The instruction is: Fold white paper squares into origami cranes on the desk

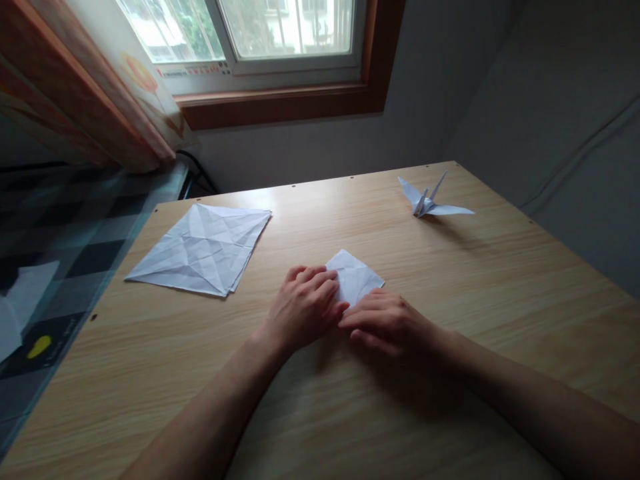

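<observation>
Both hands are down on a small folded white paper [356,277] sitting roughly mid-table, a bit toward the near edge. The left hand [305,307] lies flat over the paper's left side, fingers [320,283] held close together and curled slightly, pressing down rather than pinching. The right hand [387,323] comes in from the right, its fingers also together and pointing left, tips resting on the paper's near corner, just touching the left hand's fingertips. Only the far part of the folded piece sticks out past the knuckles, looks like a diamond-ish shape with creases.

Over to the left on the wooden table [500,287] there's a bigger creased sheet [203,248], unfolded and lying flat, well apart from the hands. At the far right sits a finished paper crane [430,200] with wings out. A window [250,33] with a curtain [95,100] is up behind the table.
</observation>
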Motion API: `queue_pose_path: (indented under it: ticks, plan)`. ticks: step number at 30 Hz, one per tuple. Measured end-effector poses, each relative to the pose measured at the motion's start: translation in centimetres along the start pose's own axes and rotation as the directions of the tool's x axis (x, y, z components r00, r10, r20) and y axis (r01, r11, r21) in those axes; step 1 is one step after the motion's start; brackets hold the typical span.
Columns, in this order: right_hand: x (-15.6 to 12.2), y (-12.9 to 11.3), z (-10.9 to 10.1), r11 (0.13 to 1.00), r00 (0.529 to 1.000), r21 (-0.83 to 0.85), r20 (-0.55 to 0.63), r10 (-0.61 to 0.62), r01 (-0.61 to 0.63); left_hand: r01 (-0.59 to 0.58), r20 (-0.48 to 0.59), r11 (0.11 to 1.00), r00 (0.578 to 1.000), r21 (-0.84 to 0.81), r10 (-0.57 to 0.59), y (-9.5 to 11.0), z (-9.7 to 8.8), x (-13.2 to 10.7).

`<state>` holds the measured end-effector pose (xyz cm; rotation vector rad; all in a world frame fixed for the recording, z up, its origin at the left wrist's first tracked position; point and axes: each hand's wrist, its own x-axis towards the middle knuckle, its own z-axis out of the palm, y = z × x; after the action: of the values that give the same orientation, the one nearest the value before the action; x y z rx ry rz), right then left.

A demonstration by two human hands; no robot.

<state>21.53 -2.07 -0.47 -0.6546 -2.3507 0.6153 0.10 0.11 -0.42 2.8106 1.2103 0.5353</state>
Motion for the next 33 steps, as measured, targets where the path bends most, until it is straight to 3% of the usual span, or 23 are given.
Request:
queue_pose_path:
  ticks: [2, 4, 5, 9, 12, 17, 20, 24, 33]
  plan:
    - [-0.1, 0.7, -0.2, 0.992, 0.974, 0.047, -0.187, 0.127, -0.121, 0.007, 0.027, 1.0, 1.0, -0.021, -0.007, -0.2, 0.0, 0.0]
    - [-0.3, 1.7, -0.5, 0.947, 0.879, 0.029, -0.364, 0.308, -0.319, 0.006, 0.056, 0.999, 0.998, -0.045, -0.004, -0.4, 0.1, 0.0]
    - [-0.4, 2.3, -0.6, 0.927, 0.853, 0.021, -0.384, 0.353, -0.374, 0.004, 0.072, 0.998, 0.997, -0.057, 0.0, -0.4, 0.0, -0.1]
    - [-0.6, 3.6, -1.0, 0.906, 0.859, 0.193, -0.292, 0.42, -0.378, -0.013, 0.135, 0.995, 0.99, -0.095, 0.026, -0.6, -0.2, -0.1]
    - [-0.6, 3.7, -1.4, 0.882, 0.823, 0.257, -0.329, 0.464, -0.395, -0.006, 0.164, 0.994, 0.986, -0.112, 0.024, -0.5, -0.4, 0.0]
    - [-0.6, 3.6, -2.2, 0.908, 0.886, 0.232, -0.234, 0.401, -0.35, -0.001, 0.188, 0.992, 0.982, -0.122, 0.024, -0.3, -0.7, 0.1]
    - [-0.7, 3.7, -2.3, 0.905, 0.874, 0.182, -0.247, 0.42, -0.383, -0.001, 0.19, 0.993, 0.982, -0.121, 0.024, -0.4, -0.7, 0.1]
    - [-0.8, 3.9, -2.3, 0.87, 0.87, 0.299, -0.187, 0.457, -0.393, -0.007, 0.182, 0.993, 0.983, -0.119, 0.029, -0.5, -0.6, 0.0]
    - [-0.9, 4.4, -2.5, 0.927, 0.958, 0.264, -0.04, 0.286, -0.266, -0.015, 0.197, 0.995, 0.98, -0.094, 0.034, -0.4, -0.6, 0.1]
